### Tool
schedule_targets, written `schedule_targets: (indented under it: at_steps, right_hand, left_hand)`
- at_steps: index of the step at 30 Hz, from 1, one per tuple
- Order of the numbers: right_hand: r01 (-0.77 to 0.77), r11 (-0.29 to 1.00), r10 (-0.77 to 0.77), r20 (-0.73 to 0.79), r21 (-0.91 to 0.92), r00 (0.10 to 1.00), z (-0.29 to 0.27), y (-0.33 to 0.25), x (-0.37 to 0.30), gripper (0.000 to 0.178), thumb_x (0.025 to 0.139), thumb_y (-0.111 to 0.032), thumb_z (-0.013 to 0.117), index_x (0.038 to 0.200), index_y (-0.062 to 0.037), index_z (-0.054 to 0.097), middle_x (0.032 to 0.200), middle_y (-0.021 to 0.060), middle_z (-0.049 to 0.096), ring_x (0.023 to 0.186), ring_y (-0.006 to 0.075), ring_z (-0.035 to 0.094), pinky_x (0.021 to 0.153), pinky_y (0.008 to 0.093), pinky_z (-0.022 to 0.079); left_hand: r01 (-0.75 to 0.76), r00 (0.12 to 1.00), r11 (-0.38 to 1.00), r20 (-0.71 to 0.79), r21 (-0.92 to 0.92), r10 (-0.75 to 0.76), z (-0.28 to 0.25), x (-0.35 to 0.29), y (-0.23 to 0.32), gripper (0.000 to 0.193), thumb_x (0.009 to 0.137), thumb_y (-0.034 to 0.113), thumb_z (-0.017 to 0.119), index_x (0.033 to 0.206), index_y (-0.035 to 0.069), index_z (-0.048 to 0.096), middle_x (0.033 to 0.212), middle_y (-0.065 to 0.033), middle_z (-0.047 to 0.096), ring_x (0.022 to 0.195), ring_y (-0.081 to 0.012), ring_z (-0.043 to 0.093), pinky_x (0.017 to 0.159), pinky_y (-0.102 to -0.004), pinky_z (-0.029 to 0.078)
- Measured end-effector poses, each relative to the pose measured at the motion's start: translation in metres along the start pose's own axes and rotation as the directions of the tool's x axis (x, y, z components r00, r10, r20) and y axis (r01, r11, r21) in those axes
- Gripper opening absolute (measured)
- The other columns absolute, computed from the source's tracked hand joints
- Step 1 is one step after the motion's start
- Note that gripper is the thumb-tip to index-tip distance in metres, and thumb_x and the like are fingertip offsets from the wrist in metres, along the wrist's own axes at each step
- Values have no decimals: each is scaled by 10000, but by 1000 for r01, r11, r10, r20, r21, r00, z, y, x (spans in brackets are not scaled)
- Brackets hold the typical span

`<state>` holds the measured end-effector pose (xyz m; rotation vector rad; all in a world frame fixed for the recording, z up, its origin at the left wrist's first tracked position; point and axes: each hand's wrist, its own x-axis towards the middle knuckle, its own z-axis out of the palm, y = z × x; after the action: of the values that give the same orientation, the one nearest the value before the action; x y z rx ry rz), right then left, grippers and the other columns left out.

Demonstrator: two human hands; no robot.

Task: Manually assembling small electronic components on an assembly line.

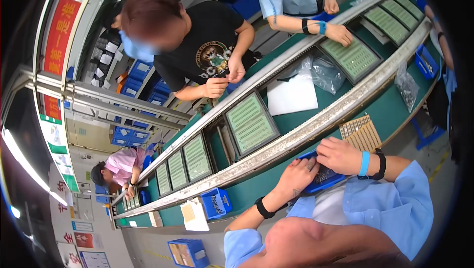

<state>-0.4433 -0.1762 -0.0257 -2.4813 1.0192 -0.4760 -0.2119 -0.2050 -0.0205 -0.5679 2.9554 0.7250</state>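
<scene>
My left hand (pixel 297 174), with curled fingers, is over the left side of a blue bin (pixel 332 181) of small dark parts. My right hand (pixel 337 155) meets it from the right above the same bin, its fingers bent and drawn together. Anything pinched between the fingertips is too small to make out. Just beyond my right hand lies a tan board (pixel 360 133) marked with rows of small slots or parts. Dark bands circle both my wrists, and a light-blue strap (pixel 364 163) is on the right one.
A rail-edged conveyor (pixel 296 142) runs diagonally ahead, carrying framed green panels (pixel 250 123). A white sheet (pixel 292 95) and clear plastic bag (pixel 323 74) lie on it. Another blue bin (pixel 216 204) stands at left, a bag of parts (pixel 406 89) at right. Several co-workers sit along the line.
</scene>
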Motion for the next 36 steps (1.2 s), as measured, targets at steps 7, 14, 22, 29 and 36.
schedule_targets:
  at_steps: [7,14,22,29,36]
  right_hand:
    - [-621,781,580,292,64,760,5,-9,16,229,885,-194,611,1015,-7,593,761,163,692,778,385,707,657,493,570]
    - [-200,887,125,201,416,972,66,-20,120,198,851,-162,608,942,14,625,755,235,702,739,439,717,629,549,566]
    - [73,840,-170,133,538,976,84,-57,161,187,836,-143,624,920,23,628,728,231,685,705,446,700,607,544,565]
    - [163,746,-224,13,646,975,77,-83,177,291,905,-220,648,1038,38,660,904,231,699,885,378,696,792,488,572]
    - [-190,-249,-127,163,949,978,95,-133,155,498,1082,-405,511,1293,33,615,1201,121,656,1146,233,604,1053,412,480]
  left_hand:
    - [-62,982,995,185,74,47,7,-9,9,396,868,109,590,1260,117,647,1191,-87,644,1017,-225,638,782,-359,532]
    - [200,901,979,383,48,-203,-26,-92,16,369,858,94,590,1225,93,630,1197,-121,638,1111,-257,637,832,-397,536]
    - [498,700,847,490,187,-520,-16,-142,53,333,809,97,628,1134,104,697,1064,-98,703,1037,-273,688,895,-415,517]
    - [620,749,773,193,136,-634,-42,-172,75,153,848,119,604,960,66,692,942,-98,704,911,-271,708,832,-411,530]
    - [703,694,658,-56,269,-718,-92,-154,91,275,805,65,646,1070,70,716,981,-59,720,878,-251,685,824,-414,517]
